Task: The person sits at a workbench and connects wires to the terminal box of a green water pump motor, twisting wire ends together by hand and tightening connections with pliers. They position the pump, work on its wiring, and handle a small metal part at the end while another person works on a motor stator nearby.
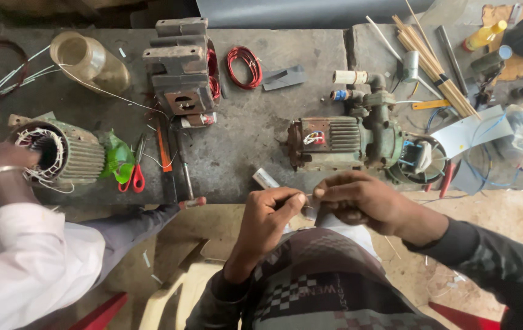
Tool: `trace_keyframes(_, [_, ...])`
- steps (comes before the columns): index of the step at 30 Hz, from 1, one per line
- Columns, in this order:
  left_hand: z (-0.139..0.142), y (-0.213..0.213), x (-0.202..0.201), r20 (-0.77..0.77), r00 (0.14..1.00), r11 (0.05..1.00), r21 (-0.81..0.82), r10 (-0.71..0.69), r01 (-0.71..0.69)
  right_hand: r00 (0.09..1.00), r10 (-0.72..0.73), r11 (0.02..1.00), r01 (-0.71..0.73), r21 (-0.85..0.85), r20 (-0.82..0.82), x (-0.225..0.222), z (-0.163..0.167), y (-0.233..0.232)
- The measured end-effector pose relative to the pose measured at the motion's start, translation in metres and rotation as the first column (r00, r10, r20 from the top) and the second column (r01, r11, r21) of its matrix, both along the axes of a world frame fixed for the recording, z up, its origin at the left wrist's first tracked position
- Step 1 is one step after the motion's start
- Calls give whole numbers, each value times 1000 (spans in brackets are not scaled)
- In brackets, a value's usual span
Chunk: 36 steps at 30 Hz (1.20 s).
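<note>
My left hand [267,217] and my right hand [359,198] meet just below the workbench's front edge. Both pinch a small thin piece, seemingly a bit of wire or paper strip [308,197], between fingertips; it is too small to tell exactly. Right above my hands sits a green electric motor pump [350,140] with ribbed body and wires showing at its terminal box. A small white-grey block [265,178] lies at the bench edge beside my left hand.
At left, another person in a white sleeve [23,256] touches a motor stator [59,153] with white windings. Red-handled scissors [134,174], a screwdriver [185,177], a red wire coil [244,66], a metal housing [179,67], wooden sticks [435,64] and a plastic jar [90,61] lie on the bench [237,146].
</note>
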<state>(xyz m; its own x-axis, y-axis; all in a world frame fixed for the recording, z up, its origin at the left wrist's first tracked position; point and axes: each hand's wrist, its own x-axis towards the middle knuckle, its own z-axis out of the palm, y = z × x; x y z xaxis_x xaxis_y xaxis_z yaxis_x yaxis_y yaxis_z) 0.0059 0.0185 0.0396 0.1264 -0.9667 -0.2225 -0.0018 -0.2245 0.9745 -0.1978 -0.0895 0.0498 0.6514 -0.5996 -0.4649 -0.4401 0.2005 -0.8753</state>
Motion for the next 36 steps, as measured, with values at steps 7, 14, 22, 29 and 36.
trace_keyframes(7, [-9,2,5,-129,991,1000,5,18,-18,968,243,480,-66,-875,61,-3,21,-8])
trace_keyframes(14, [-8,-2,0,-152,988,1000,-14,-6,4,885,466,38,-19,-999,1,3,21,-17])
trace_keyframes(22, [12,2,0,52,996,993,-88,-70,74,990,18,993,-2,-115,140,-13,-26,15])
trace_keyframes(29, [-3,3,5,-95,994,998,-19,-53,52,968,184,574,36,-818,172,-16,-28,9])
trace_keyframes(36, [-16,5,-1,-203,976,997,-48,-76,67,923,323,306,109,-946,210,-4,-16,6])
